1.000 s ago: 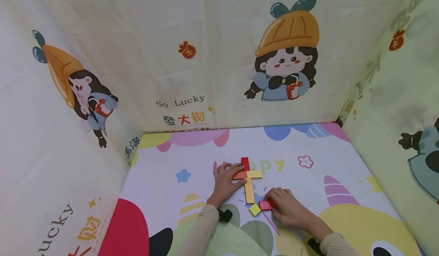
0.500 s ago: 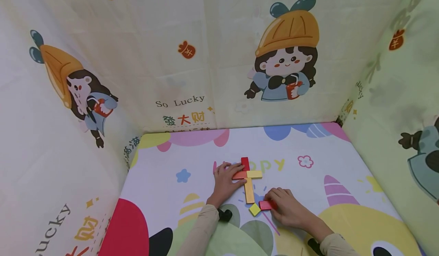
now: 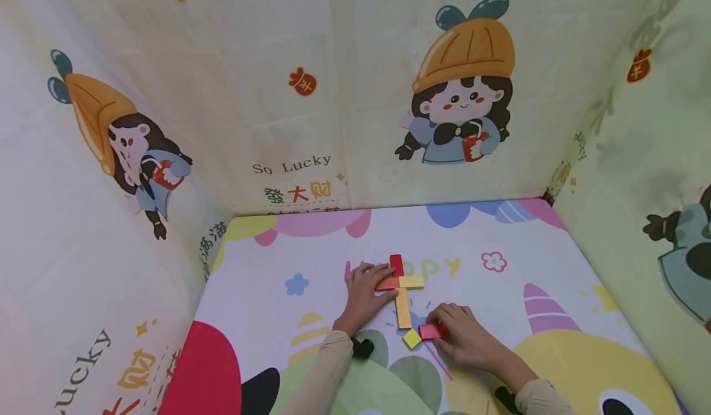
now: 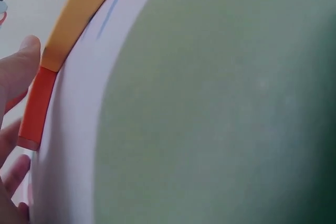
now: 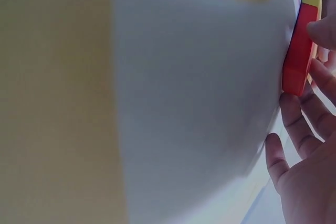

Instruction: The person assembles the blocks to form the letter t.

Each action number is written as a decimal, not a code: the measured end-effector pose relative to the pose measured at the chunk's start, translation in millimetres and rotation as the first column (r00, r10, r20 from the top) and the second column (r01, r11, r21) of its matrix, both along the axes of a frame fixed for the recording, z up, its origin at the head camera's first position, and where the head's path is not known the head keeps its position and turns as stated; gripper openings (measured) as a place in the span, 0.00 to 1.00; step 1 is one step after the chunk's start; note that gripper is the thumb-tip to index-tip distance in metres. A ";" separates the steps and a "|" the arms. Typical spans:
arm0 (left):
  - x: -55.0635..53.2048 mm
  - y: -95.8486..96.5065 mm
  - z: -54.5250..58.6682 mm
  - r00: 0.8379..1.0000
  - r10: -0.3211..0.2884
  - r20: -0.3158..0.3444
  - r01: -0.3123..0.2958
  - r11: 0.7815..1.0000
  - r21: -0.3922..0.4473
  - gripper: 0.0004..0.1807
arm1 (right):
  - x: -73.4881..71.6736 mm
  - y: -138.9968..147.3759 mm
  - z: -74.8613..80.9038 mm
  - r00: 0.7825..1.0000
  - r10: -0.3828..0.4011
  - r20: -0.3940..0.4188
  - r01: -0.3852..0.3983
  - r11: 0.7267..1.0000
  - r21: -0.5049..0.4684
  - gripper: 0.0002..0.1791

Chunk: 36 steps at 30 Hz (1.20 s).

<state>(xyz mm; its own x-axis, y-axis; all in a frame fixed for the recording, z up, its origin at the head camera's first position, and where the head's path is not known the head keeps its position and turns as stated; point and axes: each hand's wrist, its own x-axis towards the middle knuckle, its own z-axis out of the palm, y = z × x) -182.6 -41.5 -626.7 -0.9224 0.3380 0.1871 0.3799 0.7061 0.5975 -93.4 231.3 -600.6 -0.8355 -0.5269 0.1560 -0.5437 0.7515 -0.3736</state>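
Note:
Small blocks lie joined on the printed mat. A red block (image 3: 396,265) stands above an orange-red block (image 3: 387,284) and a pale yellow block (image 3: 411,282) set end to end. Below them runs a longer yellow-orange block (image 3: 402,309), with a tilted yellow square block (image 3: 411,339) at its lower end. My left hand (image 3: 366,294) holds the orange-red block between thumb and index finger, the index tip also near the red block. My right hand (image 3: 463,338) pinches a pinkish-red block (image 3: 431,331) by its right part, its left end against the yellow square.
The printed mat (image 3: 322,248) covers the table, with drawn shapes and letters. Patterned cloth (image 3: 355,106) stands behind it and on both sides. Dark wrist straps with small cameras (image 3: 363,348) sit at the sleeve cuffs.
Hands and blocks keep their places on the mat. Only the head view has shifted very slightly.

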 end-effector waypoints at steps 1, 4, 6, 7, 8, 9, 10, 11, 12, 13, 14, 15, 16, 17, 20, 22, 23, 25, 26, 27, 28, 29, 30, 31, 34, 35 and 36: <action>0.3 -0.6 0.5 1.000 0.000 0.006 0.000 1.000 0.001 0.33 | -0.2 0.1 -0.3 1.000 -0.004 0.006 0.004 1.000 0.002 0.21; 2.5 -2.6 2.6 1.000 0.004 0.022 -0.004 1.000 -0.010 0.31 | -0.5 0.0 -1.0 1.000 -0.010 0.015 0.010 1.000 -0.004 0.21; 6.2 -4.2 4.7 1.000 0.010 0.027 -0.010 1.000 -0.010 0.30 | -0.2 -0.5 -1.1 1.000 -0.008 0.005 0.008 1.000 -0.015 0.20; 9.0 -4.9 6.3 1.000 0.017 0.021 -0.016 1.000 -0.010 0.30 | -0.1 -0.7 -1.4 1.000 -0.008 -0.003 0.008 1.000 -0.020 0.20; 12.0 -5.5 7.7 1.000 0.023 0.019 -0.023 1.000 -0.011 0.29 | 0.1 -1.0 -1.8 1.000 -0.008 -0.011 0.007 1.000 -0.025 0.20; 15.4 -6.0 8.9 1.000 0.030 0.009 -0.030 0.999 -0.010 0.29 | 0.3 -1.3 -2.1 1.000 -0.007 -0.019 0.006 1.000 -0.028 0.20; 19.0 -6.3 10.5 0.999 0.038 -0.004 -0.039 0.999 -0.008 0.29 | 0.4 -1.5 -2.6 1.000 -0.007 -0.028 0.006 0.999 -0.033 0.20; 22.5 -6.4 12.1 0.999 0.049 -0.021 -0.049 0.999 -0.003 0.28 | 0.3 -1.6 -3.0 0.999 -0.010 -0.032 0.008 0.999 -0.033 0.20; 26.3 -6.2 13.4 0.997 0.067 -0.041 -0.067 0.998 -0.007 0.27 | 0.3 -1.7 -3.5 0.999 -0.012 -0.034 0.011 0.999 -0.033 0.20; 30.3 -6.0 14.7 0.994 0.088 -0.065 -0.089 0.996 -0.012 0.25 | 0.4 -1.7 -3.9 0.999 -0.015 -0.033 0.014 0.999 -0.034 0.20; 33.9 -5.6 15.1 0.990 0.112 -0.086 -0.113 0.993 -0.015 0.24 | 0.4 -1.8 -4.1 0.999 -0.017 -0.031 0.016 0.999 -0.036 0.20; 37.8 -5.1 16.3 0.985 0.139 -0.103 -0.142 0.990 -0.020 0.22 | 0.5 -1.9 -4.2 0.999 -0.018 -0.030 0.017 0.999 -0.038 0.20; 41.9 -4.7 17.3 0.979 0.165 -0.117 -0.169 0.985 -0.019 0.21 | 0.6 -2.0 -4.2 0.999 -0.020 -0.028 0.019 0.999 -0.039 0.20; 45.8 -4.3 18.3 0.973 0.190 -0.129 -0.194 0.981 -0.020 0.20 | 0.8 -2.1 -4.2 0.999 -0.021 -0.027 0.020 0.999 -0.039 0.20; 55.5 -3.4 20.1 0.963 0.232 -0.139 -0.237 0.972 -0.015 0.19 | 1.3 -2.5 -3.8 0.999 -0.025 -0.030 0.024 0.999 -0.042 0.20; 59.3 -3.5 20.7 0.962 0.237 -0.135 -0.241 0.971 -0.010 0.19 | 1.6 -2.8 -3.4 0.999 -0.029 -0.033 0.028 0.999 -0.042 0.20; 60.1 -3.5 20.5 0.962 0.238 -0.134 -0.242 0.970 -0.013 0.18 | 1.7 -2.9 -3.2 0.999 -0.031 -0.035 0.030 0.999 -0.044 0.20; 59.9 -3.8 19.5 0.963 0.238 -0.127 -0.242 0.970 -0.013 0.18 | 2.0 -3.3 -3.0 0.999 -0.034 -0.039 0.032 0.998 -0.048 0.20; 59.2 -4.0 18.7 0.962 0.242 -0.124 -0.245 0.969 -0.015 0.17 | 2.1 -3.5 -3.0 0.998 -0.034 -0.043 0.032 0.998 -0.052 0.20; 58.2 -4.2 17.9 0.962 0.246 -0.120 -0.250 0.968 -0.015 0.17 | 2.3 -3.6 -3.0 0.998 -0.033 -0.047 0.031 0.998 -0.055 0.20; 56.9 -4.5 17.3 0.961 0.251 -0.118 -0.254 0.967 -0.016 0.17 | 2.4 -3.8 -2.9 0.998 -0.033 -0.050 0.031 0.998 -0.057 0.20; 55.4 -4.6 16.7 0.959 0.254 -0.122 -0.258 0.966 -0.018 0.18 | 2.6 -3.9 -3.0 0.998 -0.035 -0.054 0.032 0.998 -0.056 0.20; 53.8 -4.8 16.2 0.959 0.256 -0.125 -0.260 0.965 -0.018 0.18 | 2.7 -4.1 -3.0 0.998 -0.035 -0.057 0.032 0.998 -0.054 0.20; 52.2 -4.9 15.8 0.957 0.258 -0.129 -0.263 0.965 -0.020 0.18 | 2.8 -4.3 -3.0 0.998 -0.036 -0.059 0.033 0.998 -0.054 0.20; 47.7 -5.6 15.3 0.956 0.258 -0.141 -0.264 0.964 -0.021 0.19 | 2.7 -4.7 -2.5 0.997 -0.041 -0.058 0.038 0.998 -0.052 0.19; 46.6 -5.8 15.4 0.956 0.257 -0.144 -0.263 0.965 -0.024 0.19 | 2.5 -5.0 -2.0 0.998 -0.043 -0.053 0.040 0.998 -0.057 0.19; 45.4 -6.1 15.4 0.956 0.255 -0.143 -0.261 0.965 -0.023 0.19 | 2.0 -5.4 -1.5 0.998 -0.046 -0.047 0.043 0.997 -0.063 0.18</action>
<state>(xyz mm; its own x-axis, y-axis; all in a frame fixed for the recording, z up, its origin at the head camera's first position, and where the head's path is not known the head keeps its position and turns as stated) -137.3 -47.5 -611.3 -0.9456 0.1020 0.3088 0.2579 0.8138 0.5208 -91.4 225.9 -602.1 -0.8488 -0.4772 0.2276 -0.5285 0.7517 -0.3946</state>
